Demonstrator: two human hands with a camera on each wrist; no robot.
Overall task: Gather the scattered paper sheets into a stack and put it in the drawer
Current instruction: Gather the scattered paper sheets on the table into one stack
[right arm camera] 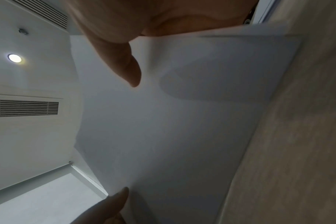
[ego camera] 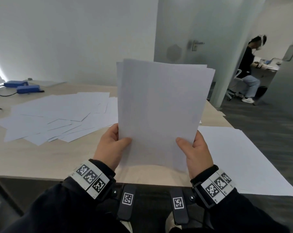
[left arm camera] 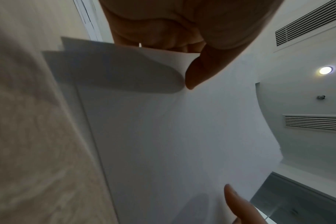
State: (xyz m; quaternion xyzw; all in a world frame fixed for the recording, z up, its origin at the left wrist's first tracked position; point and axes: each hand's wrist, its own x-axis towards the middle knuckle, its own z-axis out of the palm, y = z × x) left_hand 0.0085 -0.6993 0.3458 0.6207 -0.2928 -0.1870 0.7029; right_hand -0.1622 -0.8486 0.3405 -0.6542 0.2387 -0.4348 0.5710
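I hold a stack of white paper sheets [ego camera: 161, 111] upright over the near edge of the wooden table [ego camera: 58, 158]; its top edges are slightly fanned. My left hand [ego camera: 112, 145] grips the stack's lower left side, thumb on the front. My right hand [ego camera: 195, 148] grips the lower right side the same way. In the left wrist view the thumb presses the stack [left arm camera: 173, 128]; the right wrist view shows the stack [right arm camera: 173, 121] likewise. Several loose sheets [ego camera: 55, 116] lie scattered on the table to the left. One sheet [ego camera: 240, 158] lies at the right corner. No drawer is visible.
Two blue boxes [ego camera: 23, 87] with black cables sit at the table's far left. Beyond the table stands a door [ego camera: 193, 39]. A seated person [ego camera: 250, 69] works at a desk in the far right room. Grey carpet lies right of the table.
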